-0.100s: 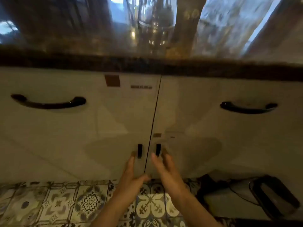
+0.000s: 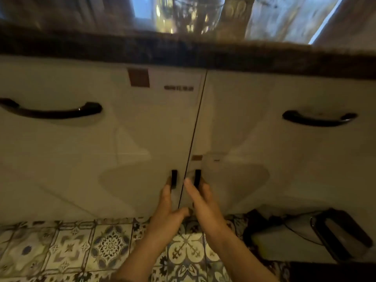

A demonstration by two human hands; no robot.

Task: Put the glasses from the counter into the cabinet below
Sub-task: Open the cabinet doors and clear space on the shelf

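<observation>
Clear glasses [image 2: 195, 15] stand blurred on the dark counter [image 2: 183, 51] at the top of the head view. Below it the two white cabinet doors [image 2: 142, 139] are closed, meeting at a dark seam. Each has a small black vertical handle low down: the left handle [image 2: 174, 178] and the right handle [image 2: 197, 178]. My left hand [image 2: 168, 212] reaches up with its fingertips touching the left handle. My right hand [image 2: 201, 204] has its fingers at the right handle. Neither hand holds a glass.
Two long black curved handles sit higher up, one at the left [image 2: 50, 110] and one at the right [image 2: 319, 119]. Patterned floor tiles [image 2: 109, 245] lie below the doors. A dark-rimmed object with a cable [image 2: 341, 235] rests on the floor at the right.
Both hands have moved slightly up to the small handles; the camera has tilted a little, so the counter sits lower in the frame.
</observation>
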